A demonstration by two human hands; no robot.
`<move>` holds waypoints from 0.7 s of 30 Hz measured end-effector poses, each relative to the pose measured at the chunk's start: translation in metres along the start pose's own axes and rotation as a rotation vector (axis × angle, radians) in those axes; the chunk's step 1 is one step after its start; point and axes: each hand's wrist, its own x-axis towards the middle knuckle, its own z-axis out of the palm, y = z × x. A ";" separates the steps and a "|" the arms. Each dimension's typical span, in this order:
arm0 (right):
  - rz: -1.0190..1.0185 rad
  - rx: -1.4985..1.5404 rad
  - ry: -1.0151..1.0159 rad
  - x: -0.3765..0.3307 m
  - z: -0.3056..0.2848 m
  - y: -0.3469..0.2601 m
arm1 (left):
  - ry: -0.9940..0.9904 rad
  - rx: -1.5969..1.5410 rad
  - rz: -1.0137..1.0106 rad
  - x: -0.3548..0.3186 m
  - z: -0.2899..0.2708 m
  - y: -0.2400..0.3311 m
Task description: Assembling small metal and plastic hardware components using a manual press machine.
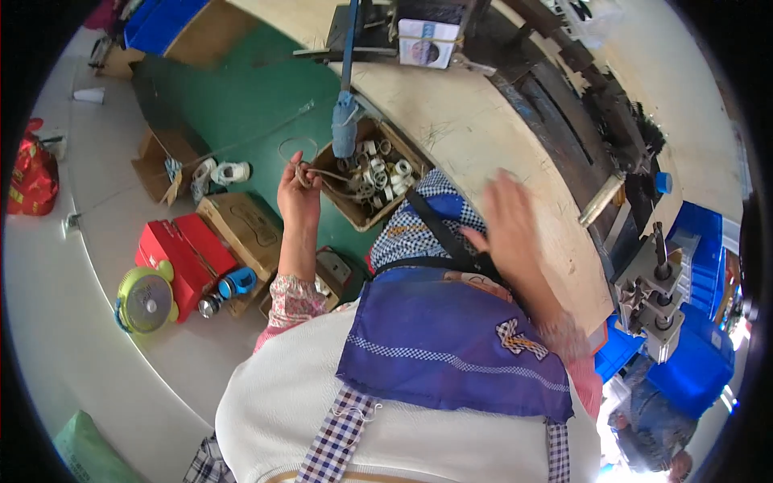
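My left hand is raised beside a carton of rolls, its fingers closed on a thin beige cord. Part of the cord curls into a loop above the fingertips; the rest trails toward the carton. Inside that carton lie several white and beige ring-shaped rolls. My right hand is over the near edge of the pale worktable, fingers stretched out and smeared by motion, with nothing visible in it. A blue cloth-wrapped rod end hangs over the carton's far edge.
Dark machinery lines the table's far right, with a metal fixture and blue bins nearer. Left on the floor are a red box, a brown carton, a green fan and a blue flask.
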 end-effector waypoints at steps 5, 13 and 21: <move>-0.532 0.350 0.134 0.088 0.023 -0.052 | -0.011 0.052 0.253 0.032 0.037 0.044; -0.199 0.144 0.166 0.107 0.008 -0.018 | -0.074 0.510 0.686 0.113 0.137 0.171; -0.361 0.431 0.075 0.050 -0.019 -0.029 | -0.457 1.540 1.455 0.212 0.259 0.169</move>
